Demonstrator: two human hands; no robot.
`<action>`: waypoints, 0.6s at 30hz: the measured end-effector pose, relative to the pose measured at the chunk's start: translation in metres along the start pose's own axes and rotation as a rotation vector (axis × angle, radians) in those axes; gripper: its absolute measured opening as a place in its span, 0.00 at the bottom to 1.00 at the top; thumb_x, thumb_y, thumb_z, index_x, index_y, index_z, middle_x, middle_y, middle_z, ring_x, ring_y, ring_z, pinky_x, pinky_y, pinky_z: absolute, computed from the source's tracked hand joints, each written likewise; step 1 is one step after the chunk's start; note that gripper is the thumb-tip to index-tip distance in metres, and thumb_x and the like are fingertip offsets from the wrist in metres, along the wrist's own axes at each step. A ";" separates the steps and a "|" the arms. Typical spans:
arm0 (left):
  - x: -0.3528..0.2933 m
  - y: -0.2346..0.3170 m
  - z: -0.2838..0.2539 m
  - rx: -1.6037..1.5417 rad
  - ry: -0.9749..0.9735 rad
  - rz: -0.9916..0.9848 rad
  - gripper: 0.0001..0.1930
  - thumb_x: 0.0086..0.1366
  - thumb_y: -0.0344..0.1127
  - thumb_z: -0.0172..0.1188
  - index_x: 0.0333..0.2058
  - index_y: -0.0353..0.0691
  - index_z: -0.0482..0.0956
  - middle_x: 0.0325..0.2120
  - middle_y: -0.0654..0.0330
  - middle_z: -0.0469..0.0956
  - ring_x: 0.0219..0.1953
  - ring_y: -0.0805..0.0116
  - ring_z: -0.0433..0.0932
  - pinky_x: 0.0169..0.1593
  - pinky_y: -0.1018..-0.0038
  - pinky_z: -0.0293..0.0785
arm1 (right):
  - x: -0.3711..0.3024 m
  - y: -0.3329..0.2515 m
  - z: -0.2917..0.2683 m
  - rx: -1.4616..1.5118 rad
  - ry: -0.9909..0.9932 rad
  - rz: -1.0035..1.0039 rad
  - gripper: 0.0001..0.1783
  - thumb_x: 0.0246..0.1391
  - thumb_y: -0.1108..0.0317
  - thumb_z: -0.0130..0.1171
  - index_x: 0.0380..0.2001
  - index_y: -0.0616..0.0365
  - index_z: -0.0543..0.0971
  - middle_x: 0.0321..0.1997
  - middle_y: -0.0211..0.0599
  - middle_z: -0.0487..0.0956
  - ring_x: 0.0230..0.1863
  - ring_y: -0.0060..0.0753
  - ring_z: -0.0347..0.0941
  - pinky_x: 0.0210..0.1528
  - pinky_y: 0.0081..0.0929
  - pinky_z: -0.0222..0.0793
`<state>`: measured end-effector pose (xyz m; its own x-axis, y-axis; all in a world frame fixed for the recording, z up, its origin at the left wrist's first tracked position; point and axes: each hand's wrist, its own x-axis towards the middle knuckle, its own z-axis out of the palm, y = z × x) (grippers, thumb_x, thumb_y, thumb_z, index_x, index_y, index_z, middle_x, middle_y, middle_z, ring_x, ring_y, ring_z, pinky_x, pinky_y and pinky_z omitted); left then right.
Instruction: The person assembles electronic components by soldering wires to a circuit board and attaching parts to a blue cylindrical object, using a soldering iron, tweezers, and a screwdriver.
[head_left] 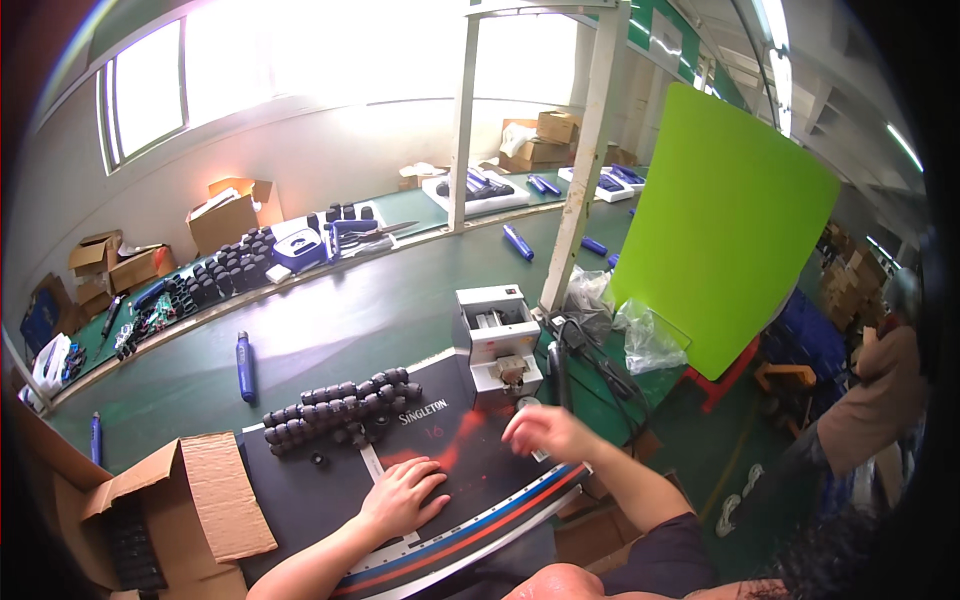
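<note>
My left hand (pixel 405 495) lies flat on a dark printed mat (pixel 480 455), its fingers stretched out and nothing in them. Slightly blurred, my right hand (pixel 548 432) hovers over the mat's right side, just in front of a small white bench machine (pixel 498 345). Its fingers are loosely bent and apart, with nothing visible between them. Beyond my left hand, short black ribbed cylindrical parts (pixel 340 408) lie in stacked rows. One loose black part (pixel 319 459) sits nearer me, apart from those rows.
An open cardboard box (pixel 225 500) holding dark parts stands at left. Blue cylindrical devices (pixel 245 368) lie on the green conveyor (pixel 330 330). Cables (pixel 605 370), plastic bags (pixel 650 340) and a green panel (pixel 725 230) flank the machine's right. Another person (pixel 870 390) is at far right.
</note>
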<state>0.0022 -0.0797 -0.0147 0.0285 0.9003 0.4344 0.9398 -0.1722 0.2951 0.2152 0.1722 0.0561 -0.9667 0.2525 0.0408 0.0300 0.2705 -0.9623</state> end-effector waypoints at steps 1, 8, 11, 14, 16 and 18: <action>0.000 0.000 0.000 -0.004 0.003 -0.005 0.18 0.67 0.48 0.64 0.48 0.41 0.84 0.53 0.56 0.79 0.60 0.55 0.76 0.62 0.59 0.73 | 0.005 -0.017 -0.017 0.074 0.106 -0.094 0.19 0.73 0.52 0.54 0.43 0.58 0.81 0.33 0.29 0.80 0.35 0.19 0.77 0.40 0.21 0.76; 0.007 0.002 -0.004 0.019 -0.030 -0.014 0.18 0.65 0.48 0.66 0.47 0.42 0.84 0.52 0.58 0.80 0.59 0.58 0.76 0.60 0.62 0.73 | 0.163 0.002 -0.149 -0.078 0.750 -0.297 0.19 0.77 0.51 0.45 0.48 0.54 0.78 0.44 0.29 0.81 0.44 0.21 0.75 0.45 0.23 0.72; 0.012 0.000 -0.003 0.001 -0.069 -0.018 0.18 0.64 0.47 0.67 0.46 0.42 0.84 0.51 0.58 0.80 0.59 0.59 0.77 0.59 0.62 0.73 | 0.245 0.063 -0.209 -0.036 0.909 -0.055 0.17 0.71 0.54 0.55 0.50 0.56 0.76 0.40 0.29 0.79 0.43 0.18 0.74 0.40 0.23 0.73; 0.014 -0.002 -0.004 -0.014 -0.082 -0.045 0.17 0.63 0.45 0.68 0.46 0.44 0.84 0.51 0.61 0.79 0.58 0.61 0.77 0.57 0.64 0.73 | 0.301 0.093 -0.234 -0.394 0.941 0.164 0.21 0.67 0.53 0.59 0.50 0.60 0.77 0.53 0.41 0.78 0.50 0.30 0.76 0.49 0.31 0.76; 0.014 -0.003 -0.005 -0.022 -0.093 -0.069 0.16 0.61 0.44 0.68 0.46 0.45 0.84 0.50 0.62 0.79 0.58 0.61 0.77 0.57 0.64 0.73 | 0.323 0.113 -0.238 -0.900 0.974 0.298 0.21 0.63 0.54 0.61 0.51 0.57 0.79 0.69 0.51 0.66 0.66 0.48 0.68 0.61 0.42 0.72; 0.014 -0.003 -0.007 -0.162 -0.092 -0.136 0.24 0.54 0.38 0.66 0.52 0.45 0.81 0.56 0.58 0.77 0.62 0.54 0.73 0.63 0.56 0.68 | 0.333 0.126 -0.242 -1.021 0.889 0.361 0.20 0.62 0.55 0.60 0.52 0.53 0.81 0.74 0.51 0.58 0.72 0.55 0.60 0.65 0.45 0.69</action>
<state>-0.0024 -0.0696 -0.0038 -0.0570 0.9509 0.3041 0.8706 -0.1017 0.4814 -0.0419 0.5152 0.0138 -0.3953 0.8449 0.3603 0.7800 0.5159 -0.3541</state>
